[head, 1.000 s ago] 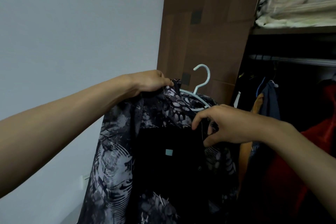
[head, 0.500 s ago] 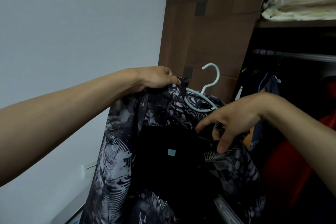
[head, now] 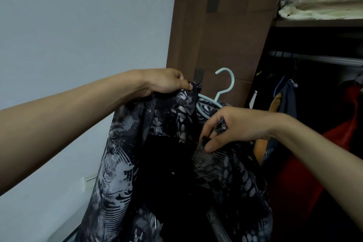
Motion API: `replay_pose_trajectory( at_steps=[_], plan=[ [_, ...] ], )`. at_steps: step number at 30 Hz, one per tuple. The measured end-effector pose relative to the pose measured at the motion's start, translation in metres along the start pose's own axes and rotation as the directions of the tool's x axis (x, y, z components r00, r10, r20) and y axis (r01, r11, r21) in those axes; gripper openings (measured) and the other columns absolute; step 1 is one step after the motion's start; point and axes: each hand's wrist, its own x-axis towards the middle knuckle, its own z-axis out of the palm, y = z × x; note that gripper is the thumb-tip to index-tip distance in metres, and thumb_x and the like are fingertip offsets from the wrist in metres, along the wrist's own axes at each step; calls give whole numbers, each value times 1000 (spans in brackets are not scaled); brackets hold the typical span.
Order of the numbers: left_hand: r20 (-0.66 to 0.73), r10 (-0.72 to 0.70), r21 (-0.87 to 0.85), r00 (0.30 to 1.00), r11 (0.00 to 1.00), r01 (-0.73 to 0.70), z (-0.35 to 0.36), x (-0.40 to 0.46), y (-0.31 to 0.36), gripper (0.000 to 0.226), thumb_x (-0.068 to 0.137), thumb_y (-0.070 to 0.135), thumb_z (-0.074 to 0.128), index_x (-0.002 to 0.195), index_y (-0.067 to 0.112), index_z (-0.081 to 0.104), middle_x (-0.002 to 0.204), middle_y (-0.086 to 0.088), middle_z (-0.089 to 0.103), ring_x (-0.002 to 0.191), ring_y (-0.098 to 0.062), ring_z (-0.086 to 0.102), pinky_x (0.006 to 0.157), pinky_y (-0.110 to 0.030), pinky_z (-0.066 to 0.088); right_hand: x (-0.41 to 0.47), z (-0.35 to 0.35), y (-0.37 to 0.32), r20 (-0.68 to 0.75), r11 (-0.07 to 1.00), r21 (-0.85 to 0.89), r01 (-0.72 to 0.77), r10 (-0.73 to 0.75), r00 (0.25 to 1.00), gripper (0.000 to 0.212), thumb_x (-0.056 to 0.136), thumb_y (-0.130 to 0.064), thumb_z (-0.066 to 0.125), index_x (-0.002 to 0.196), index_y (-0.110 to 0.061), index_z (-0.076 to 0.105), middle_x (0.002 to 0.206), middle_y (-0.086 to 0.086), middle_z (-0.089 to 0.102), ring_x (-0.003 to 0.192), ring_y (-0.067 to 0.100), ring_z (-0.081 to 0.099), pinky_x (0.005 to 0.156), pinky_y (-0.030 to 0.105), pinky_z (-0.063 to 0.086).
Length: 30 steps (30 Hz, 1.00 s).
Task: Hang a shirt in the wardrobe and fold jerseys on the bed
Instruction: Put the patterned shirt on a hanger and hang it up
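The left hand (head: pixel 167 82) pinches the patterned shirt (head: pixel 125 173) at its shoulder; the right hand (head: pixel 231 127) pinches the front edge near the collar. The shirt hangs below both hands on the light blue hanger (head: pixel 220 92). The wardrobe rail (head: pixel 314 57) lies up and right, nearer the right hand.

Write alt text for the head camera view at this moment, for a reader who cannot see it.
Two bare hands hold a dark patterned shirt on a pale blue hanger beside an open wardrobe: the left hand grips its shoulder, the right hand pinches the front edge. Clothes hang from the wardrobe rail at right.
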Motion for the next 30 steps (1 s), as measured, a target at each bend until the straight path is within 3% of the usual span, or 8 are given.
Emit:
replay_pose_trajectory(
  at_steps=[3,6,10,15,20,25,30],
  plan=[
    [1,-5,-7,1000,1000,5,0,1,-2,22,97,38,61,93,18,54,78,-1,58,69,-13,52,60,-25,41,-1,6,4,-85,996,69,50,-44,995,16,83,-23,83,96,-17,76,93,5,76,87,10,69,85,21,54],
    [1,-9,-15,1000,1000,9,1,3,-1,23,97,39,62,95,17,55,81,-3,59,73,-16,54,64,-26,42,7,17,6,-229,989,13,147,-140,963,17,82,-24,84,96,-17,78,101,-4,76,99,5,68,95,18,49],
    [23,-6,-7,1000,1000,6,5,5,1,22,97,37,62,96,16,55,82,-3,60,74,-16,55,66,-27,45,21,32,8,-291,973,85,214,-181,939,17,82,-21,84,96,-12,80,100,-5,77,99,5,69,92,15,49],
    [27,-8,-35,1000,999,9,10,6,-3,20,98,34,61,94,16,53,80,-2,60,73,-16,56,63,-26,46,39,50,13,-367,947,196,255,-170,915,17,82,-18,84,94,-7,80,95,2,78,94,11,71,91,23,54],
    [8,-2,-10,1000,1000,2,8,5,-4,21,98,34,61,97,15,52,82,-2,59,76,-15,55,64,-26,44,53,64,11,-416,913,284,293,-158,896,11,83,-16,82,89,-8,78,93,1,77,92,8,71,85,12,49],
    [19,-11,-9,1000,1000,12,6,4,-8,22,98,35,60,100,15,52,87,-4,60,81,-17,55,68,-27,46,59,75,10,-432,910,235,343,-218,875,9,87,-14,80,92,-7,77,94,1,76,91,8,71,89,14,50],
    [8,-21,-11,1000,1000,21,5,2,-19,21,99,34,60,95,15,50,86,-2,59,81,-15,54,68,-26,43,60,76,12,-463,927,156,340,-235,855,13,87,-18,80,95,-7,79,95,0,78,92,8,71,93,26,54]
  ],
)
